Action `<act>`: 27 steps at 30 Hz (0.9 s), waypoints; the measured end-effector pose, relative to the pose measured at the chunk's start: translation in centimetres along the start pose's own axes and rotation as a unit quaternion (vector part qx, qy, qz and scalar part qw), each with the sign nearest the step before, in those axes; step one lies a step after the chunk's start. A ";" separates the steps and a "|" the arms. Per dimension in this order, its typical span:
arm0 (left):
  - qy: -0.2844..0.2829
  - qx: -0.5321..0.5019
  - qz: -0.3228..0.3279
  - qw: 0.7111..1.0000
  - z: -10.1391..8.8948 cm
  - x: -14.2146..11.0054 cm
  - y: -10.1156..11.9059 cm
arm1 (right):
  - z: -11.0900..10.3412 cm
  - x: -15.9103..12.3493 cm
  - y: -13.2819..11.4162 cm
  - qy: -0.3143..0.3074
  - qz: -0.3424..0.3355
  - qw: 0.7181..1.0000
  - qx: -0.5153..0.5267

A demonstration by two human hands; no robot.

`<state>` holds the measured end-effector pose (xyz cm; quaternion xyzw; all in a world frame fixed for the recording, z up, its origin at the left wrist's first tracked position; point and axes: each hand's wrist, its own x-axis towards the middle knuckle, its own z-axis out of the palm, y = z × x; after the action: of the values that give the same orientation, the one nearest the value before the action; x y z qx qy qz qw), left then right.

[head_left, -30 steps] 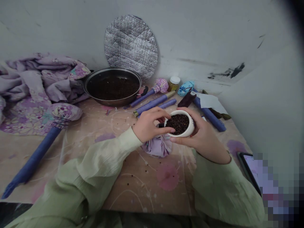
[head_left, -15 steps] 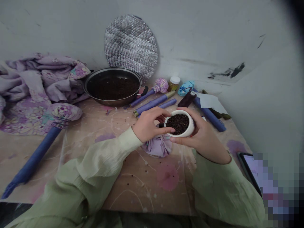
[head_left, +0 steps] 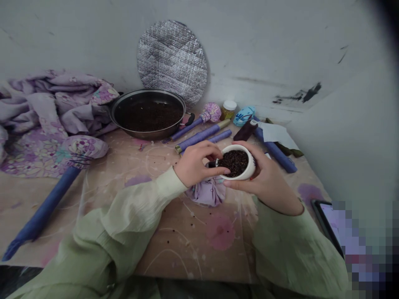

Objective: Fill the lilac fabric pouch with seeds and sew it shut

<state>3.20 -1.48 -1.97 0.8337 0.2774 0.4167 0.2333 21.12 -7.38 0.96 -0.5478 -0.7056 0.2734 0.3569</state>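
- Head view: the white ceramic cup [head_left: 240, 175] is the thing in hand, raised above the lilac floral cloth bundle [head_left: 207, 193] and filled near its rim with dark grains [head_left: 233, 162].
- The right hand [head_left: 266, 185] grips the cup; its fingers wrap the far side and its thumb braces the near side.
- The left hand [head_left: 195, 164] is curled, its fingertips at the cup's left rim; I cannot tell whether it is gripping the rim or the small dark piece [head_left: 212, 164] beside it.
- Doing this well seems to call for a level cup and a steady right-hand cradle; light left-hand fingertips would likely disturb the grains least, since they sit close to the rim.
- Against the frame half a second earlier, the left fingertips sit lower and closer to the grains; the cup barely shifts.
- Beyond the cup lies a steel pan [head_left: 140, 133], its dark contents much like the cup's; a quilted foil disc [head_left: 172, 62] leans behind that pan.
- Also beyond the cup stand a jar with a white lid [head_left: 229, 110] and a cloth-headed blue stick [head_left: 193, 128].
- Left of the cup lies a heap of floral lilac fabric [head_left: 40, 112]; right of it, a dark-framed screen [head_left: 324, 220] is partly pixelated.
- Below the cup, pale green sleeves [head_left: 134, 216] rest over the paint-spotted table [head_left: 187, 253].
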 end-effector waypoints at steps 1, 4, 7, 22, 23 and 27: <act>0.000 0.001 0.000 1.000 0.0 0.0 0.0 | 0.0 0.0 0.0 0.000 0.001 1.000 0.000; 0.001 0.002 0.003 1.000 0.0 0.0 0.1 | 0.0 0.0 0.0 0.002 0.000 1.000 -0.004; 0.002 0.001 0.006 1.000 0.0 0.0 0.0 | 0.0 0.0 -0.2 0.006 0.000 1.000 -0.009; 0.000 -0.012 -0.001 1.000 0.0 0.1 0.1 | -0.1 0.0 0.0 0.000 0.005 1.000 -0.008; -0.001 -0.015 -0.001 1.000 0.0 0.1 0.1 | -0.1 0.0 0.0 0.000 0.004 1.000 -0.008; -0.004 -0.040 -0.014 0.999 0.1 0.0 0.1 | -0.1 0.0 0.0 0.002 -0.001 1.000 -0.005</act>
<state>3.32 -1.57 -1.91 0.8215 0.2711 0.4210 0.2729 21.15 -7.40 1.01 -0.5496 -0.7064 0.2685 0.3562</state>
